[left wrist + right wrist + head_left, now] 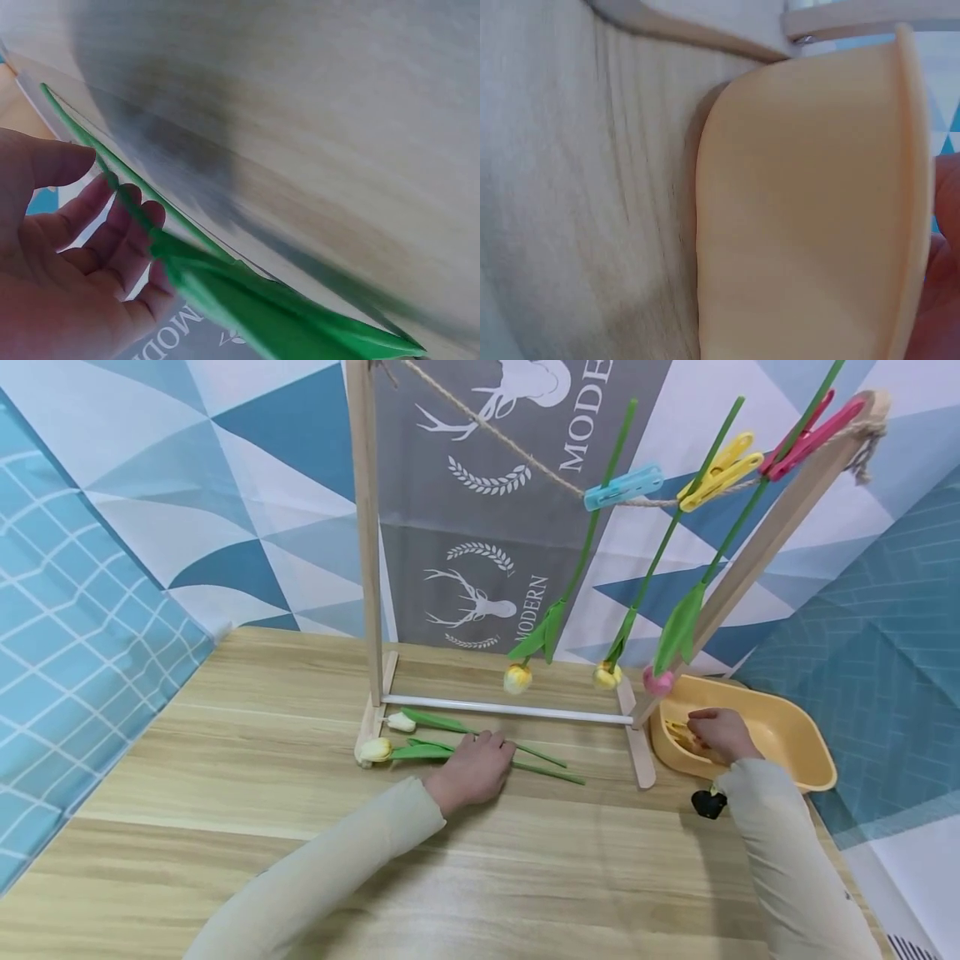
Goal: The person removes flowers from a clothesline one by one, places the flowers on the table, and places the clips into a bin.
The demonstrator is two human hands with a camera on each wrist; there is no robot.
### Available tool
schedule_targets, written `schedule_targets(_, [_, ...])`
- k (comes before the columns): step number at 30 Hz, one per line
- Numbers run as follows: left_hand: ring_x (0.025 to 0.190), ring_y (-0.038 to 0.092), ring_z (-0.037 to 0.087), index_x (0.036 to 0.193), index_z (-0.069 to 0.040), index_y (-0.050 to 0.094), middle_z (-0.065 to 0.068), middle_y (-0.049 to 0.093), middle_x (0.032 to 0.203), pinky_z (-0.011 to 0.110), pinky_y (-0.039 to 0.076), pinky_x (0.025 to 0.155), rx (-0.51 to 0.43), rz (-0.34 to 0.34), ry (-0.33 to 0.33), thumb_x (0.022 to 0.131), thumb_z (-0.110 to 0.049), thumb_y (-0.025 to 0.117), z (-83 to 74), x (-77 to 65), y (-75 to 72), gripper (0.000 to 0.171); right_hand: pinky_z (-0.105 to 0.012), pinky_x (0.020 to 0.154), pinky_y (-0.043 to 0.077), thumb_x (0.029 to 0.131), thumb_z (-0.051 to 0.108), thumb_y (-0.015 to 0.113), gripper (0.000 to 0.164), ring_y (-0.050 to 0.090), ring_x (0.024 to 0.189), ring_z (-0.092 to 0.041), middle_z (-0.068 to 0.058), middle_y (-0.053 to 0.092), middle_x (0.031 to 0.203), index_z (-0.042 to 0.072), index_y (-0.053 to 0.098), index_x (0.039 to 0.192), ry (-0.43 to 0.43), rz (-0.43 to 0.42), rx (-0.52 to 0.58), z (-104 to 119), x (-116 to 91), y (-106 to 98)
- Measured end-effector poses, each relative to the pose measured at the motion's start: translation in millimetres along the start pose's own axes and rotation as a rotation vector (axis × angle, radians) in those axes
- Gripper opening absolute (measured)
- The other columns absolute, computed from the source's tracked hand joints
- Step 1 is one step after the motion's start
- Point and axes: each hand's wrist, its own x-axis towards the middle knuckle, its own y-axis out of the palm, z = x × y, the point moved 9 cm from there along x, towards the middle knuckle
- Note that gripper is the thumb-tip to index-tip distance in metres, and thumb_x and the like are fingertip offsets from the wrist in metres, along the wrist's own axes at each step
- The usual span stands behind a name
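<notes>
My left hand point(476, 768) is low over the table at two artificial tulips lying side by side, a white tulip point(401, 722) and a pale yellow tulip point(377, 749). In the left wrist view, thumb and forefinger pinch a green stem point(135, 206), just above its leaf point(232, 292). My right hand point(722, 733) reaches inside the orange plastic basin point(787, 727), beside yellow clothespins point(681, 735). In the right wrist view the basin wall point(802, 202) hides most of that hand; whether its fingertips hold a clothespin I cannot tell.
A wooden frame point(366, 527) carries a twine line point(517, 447). Blue point(624, 487), yellow point(720, 472) and pink point(813, 439) clothespins on it hold three tulips, heads down. A white bar point(510, 708) joins the frame's feet. A small black object point(708, 803) shows by the right sleeve.
</notes>
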Motion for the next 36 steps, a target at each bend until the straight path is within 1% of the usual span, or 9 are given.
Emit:
schedule_targets(5, [0.09,0.057,0.02,0.111,-0.011,0.058,0.005,0.059,0.107,0.036,0.046,0.073,-0.007,-0.012,0.004,0.096,-0.022,0.046,0.5,-1.6,-1.4,0.022,-0.033,0.077,0.053,0.097,0.02,0.038,0.05,0.056,0.097,-0.03,-0.032,0.04,0.133,-0.012,0.038,0.134,0.019,-0.052,0.038,1.2,-11.3,-4.3])
schedule_targets(9, [0.09,0.056,0.019,0.109,-0.01,0.058,0.005,0.059,0.104,0.036,0.046,0.074,-0.025,-0.003,0.003,0.096,-0.022,0.046,1.5,-2.2,-2.6,0.022,-0.044,0.09,0.048,0.098,0.023,0.034,0.05,0.048,0.116,-0.039,-0.032,0.037,0.139,-0.01,0.038,0.136,-0.005,-0.117,0.074,8.9,-19.5,-8.8])
schedule_targets(11, [0.09,0.055,0.02,0.108,-0.01,0.059,0.005,0.058,0.103,0.037,0.046,0.075,-0.046,0.004,-0.002,0.096,-0.022,0.046,2.7,-2.7,-3.8,0.021,-0.044,0.092,0.048,0.099,0.025,0.033,0.051,0.048,0.116,-0.038,-0.031,0.038,0.139,-0.009,0.039,0.136,-0.027,-0.137,0.091,14.7,-24.0,-10.9])
schedule_targets(15, [0.091,0.055,0.02,0.105,-0.01,0.059,0.005,0.058,0.1,0.04,0.045,0.079,-0.111,0.015,-0.015,0.095,-0.022,0.047,7.1,-4.3,-7.0,0.019,-0.03,0.081,0.052,0.099,0.028,0.034,0.051,0.053,0.106,-0.028,-0.029,0.041,0.137,-0.007,0.041,0.135,-0.067,-0.155,0.098,28.0,-34.0,-14.1])
schedule_targets(18, [0.092,0.055,0.021,0.104,-0.011,0.059,0.004,0.057,0.098,0.042,0.046,0.082,-0.183,0.003,-0.026,0.095,-0.022,0.047,13.0,-5.9,-11.8,0.018,-0.026,0.076,0.052,0.099,0.03,0.036,0.052,0.055,0.102,-0.025,-0.028,0.043,0.135,-0.006,0.042,0.135,-0.086,-0.149,0.091,39.1,-43.1,-14.4])
schedule_targets(21, [0.093,0.055,0.021,0.104,-0.01,0.06,0.005,0.058,0.098,0.042,0.047,0.082,-0.264,-0.045,-0.032,0.095,-0.02,0.047,21.1,-8.6,-22.2,0.018,-0.027,0.076,0.053,0.099,0.034,0.036,0.054,0.056,0.104,-0.029,-0.028,0.045,0.133,-0.007,0.043,0.134,-0.099,-0.134,0.072,49.3,-51.6,-12.9])
schedule_targets(25, [0.091,0.056,0.022,0.105,-0.006,0.061,0.008,0.058,0.096,0.038,0.048,0.081,-0.384,-0.155,-0.032,0.094,-0.016,0.05,33.6,-13.5,-43.7,0.018,-0.027,0.076,0.053,0.099,0.04,0.036,0.058,0.056,0.107,-0.033,-0.028,0.046,0.132,-0.007,0.043,0.134,-0.107,-0.111,0.046,61.7,-61.9,-11.4])
schedule_targets(30, [0.093,0.056,0.021,0.106,-0.005,0.06,0.007,0.06,0.097,0.036,0.047,0.083,-0.532,-0.26,-0.06,0.093,-0.014,0.051,47.3,-20.4,-67.9,0.018,-0.024,0.075,0.052,0.097,0.045,0.038,0.061,0.055,0.108,-0.034,-0.026,0.049,0.128,-0.005,0.045,0.131,-0.111,-0.133,0.038,80.9,-76.8,-14.1])
schedule_targets(36, [0.095,0.058,0.021,0.108,-0.003,0.06,0.008,0.062,0.101,0.035,0.049,0.084,-0.637,-0.376,-0.068,0.094,-0.014,0.049,53.6,-22.8,-94.5,0.021,-0.015,0.068,0.05,0.095,0.049,0.042,0.059,0.06,0.095,-0.021,-0.021,0.054,0.12,-0.001,0.051,0.125,-0.153,-0.195,0.048,112.4,-96.6,-19.1])
